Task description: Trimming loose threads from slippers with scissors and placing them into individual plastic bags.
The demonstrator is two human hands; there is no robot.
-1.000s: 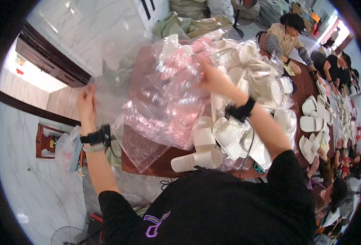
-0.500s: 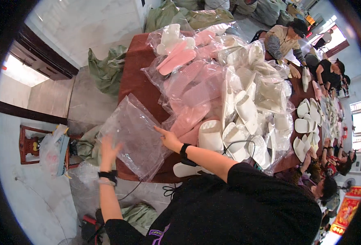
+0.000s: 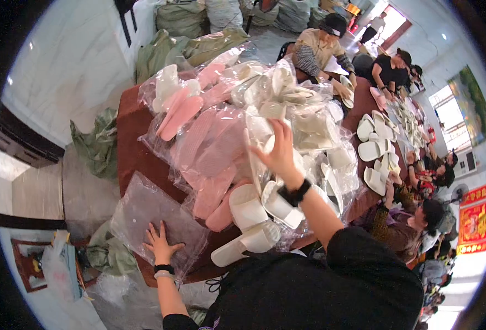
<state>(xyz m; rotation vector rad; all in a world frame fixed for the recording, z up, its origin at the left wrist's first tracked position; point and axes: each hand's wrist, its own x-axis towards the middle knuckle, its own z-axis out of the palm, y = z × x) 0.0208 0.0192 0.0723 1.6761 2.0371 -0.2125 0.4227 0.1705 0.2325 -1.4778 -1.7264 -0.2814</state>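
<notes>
My left hand (image 3: pixel 163 246) lies with spread fingers on a flat, clear plastic bag (image 3: pixel 139 204) at the table's near left corner. Over the heap, my right hand (image 3: pixel 280 155) reaches in with thumb and fingers apart. It is at a bagged white slipper (image 3: pixel 260 131); whether it touches the bag is hard to tell. Pink slippers (image 3: pixel 181 117) in clear bags fill the left part of the heap. Closer to me, a white slipper (image 3: pixel 247 207) stands beside the pink ones, and another white slipper (image 3: pixel 245 244) lies near the table edge.
The brown table (image 3: pixel 130 118) runs off to the right, where white slippers (image 3: pixel 372 148) lie in rows. A person in a beige top (image 3: pixel 311 54) handles a slipper across from me. Other people sit along both sides. Green sacks (image 3: pixel 97 144) lie past the left edge.
My right hand has left the bag's edge and moved right onto the white slippers. My left hand has come down flat on the bag. The whole view has swung rightward.
</notes>
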